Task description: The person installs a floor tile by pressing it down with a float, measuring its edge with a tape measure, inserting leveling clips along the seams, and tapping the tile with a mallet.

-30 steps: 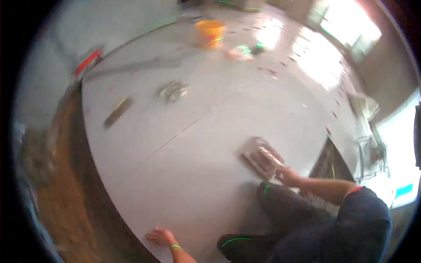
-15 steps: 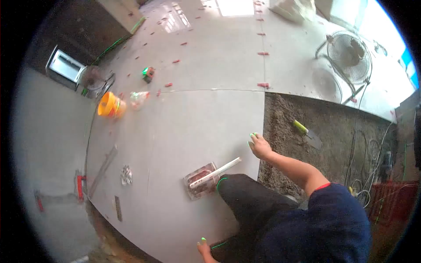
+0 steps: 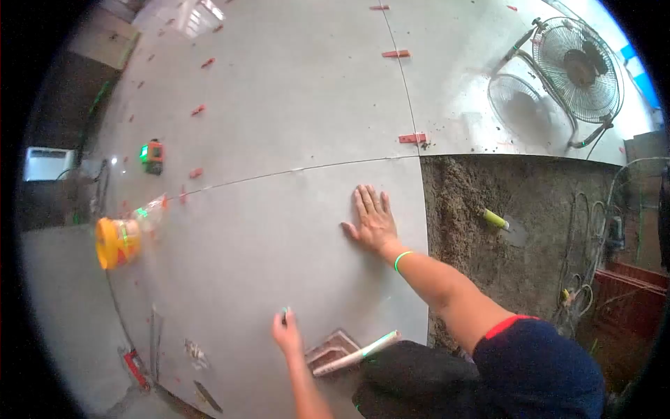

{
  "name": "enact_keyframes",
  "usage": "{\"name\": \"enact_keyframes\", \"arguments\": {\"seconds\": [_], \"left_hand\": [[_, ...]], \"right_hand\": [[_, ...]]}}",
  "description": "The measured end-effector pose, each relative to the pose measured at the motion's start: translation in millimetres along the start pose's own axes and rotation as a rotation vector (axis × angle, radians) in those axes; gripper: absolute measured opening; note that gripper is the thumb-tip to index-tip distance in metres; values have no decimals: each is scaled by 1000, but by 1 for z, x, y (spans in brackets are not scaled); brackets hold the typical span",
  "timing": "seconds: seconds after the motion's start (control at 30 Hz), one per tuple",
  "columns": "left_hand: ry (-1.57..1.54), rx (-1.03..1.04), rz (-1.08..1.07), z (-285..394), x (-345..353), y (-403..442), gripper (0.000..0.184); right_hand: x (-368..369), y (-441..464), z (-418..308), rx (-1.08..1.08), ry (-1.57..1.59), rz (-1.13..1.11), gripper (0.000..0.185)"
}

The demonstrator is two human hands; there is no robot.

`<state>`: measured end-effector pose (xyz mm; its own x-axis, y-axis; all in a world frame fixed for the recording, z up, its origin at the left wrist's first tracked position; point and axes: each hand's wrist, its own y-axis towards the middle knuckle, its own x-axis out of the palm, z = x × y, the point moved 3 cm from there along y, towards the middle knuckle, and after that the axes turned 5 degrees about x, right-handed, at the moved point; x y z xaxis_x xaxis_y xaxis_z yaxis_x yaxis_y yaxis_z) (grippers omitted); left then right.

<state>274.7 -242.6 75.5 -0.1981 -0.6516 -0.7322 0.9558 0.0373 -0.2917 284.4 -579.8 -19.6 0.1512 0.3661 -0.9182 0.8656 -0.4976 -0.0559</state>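
My right hand [image 3: 373,225] lies flat with fingers spread on a large light-grey floor tile [image 3: 279,237], near its right edge. Lower and to the left, my left hand [image 3: 287,336] is closed above the same tile, and a small dark bit shows at its fingertips, too small to name. Beside it, by my dark-clothed knee, rests a flat rectangular tool with a long pale handle [image 3: 359,353]; the knee hides part of it. Right of the tile edge, a trowel with a yellow-green handle [image 3: 495,219] lies on the rough mortar bed [image 3: 460,258].
A laser level [image 3: 151,156] glowing green, a yellow bucket [image 3: 115,243] and a clear plastic bag [image 3: 153,213] stand to the left. Red tile wedges [image 3: 412,138] line the joints. A floor fan [image 3: 576,70] stands at upper right; cables [image 3: 593,230] run along the right side.
My right hand has moved forward and left and now lies flat on the tile. My left hand has come up from the bottom edge over the tile. The view has shifted.
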Motion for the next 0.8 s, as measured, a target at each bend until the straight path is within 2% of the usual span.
{"name": "enact_keyframes", "arguments": {"seconds": [0.03,0.07,0.1,0.17,0.2,0.23,0.3,0.33,0.4,0.5,0.57,0.6,0.63,0.7,0.77,0.8], "left_hand": [[-112,14,-39,39,28,35,23],[-109,208,-52,64,60,68,18],[-72,331,-204,107,89,92,14],[-50,682,-291,186,156,112,20],[-45,774,-363,218,189,114,25],[-77,846,-427,248,218,115,25],[-126,921,-517,278,262,124,25],[-55,984,-499,283,283,128,22],[-7,1120,-444,289,313,133,13],[-51,1131,-493,287,338,136,12],[-139,1201,-455,287,346,131,13],[-115,1208,-453,285,349,134,13],[-219,1191,-397,291,338,135,14],[-201,1156,-467,283,335,140,14],[-187,1156,-465,289,339,137,13],[-159,1148,-463,290,330,143,13]], "right_hand": [[-1,5,-2,33,6,-14,79],[2,6,-3,43,-49,-15,79],[2,6,-3,68,-65,-33,79],[0,9,-4,89,-12,-57,76],[15,8,2,54,-224,-106,74],[9,11,0,85,-205,-212,73],[4,15,5,111,6,-319,75],[0,17,6,135,-7,-320,75],[-3,19,6,205,45,-507,76],[-15,24,2,221,88,-472,76],[2,11,13,170,24,-444,73],[3,10,17,238,162,-376,70],[8,10,14,296,326,-323,67],[-18,31,7,342,171,-587,61],[-13,28,8,209,26,-338,63],[-5,23,10,200,51,-348,63]]}}
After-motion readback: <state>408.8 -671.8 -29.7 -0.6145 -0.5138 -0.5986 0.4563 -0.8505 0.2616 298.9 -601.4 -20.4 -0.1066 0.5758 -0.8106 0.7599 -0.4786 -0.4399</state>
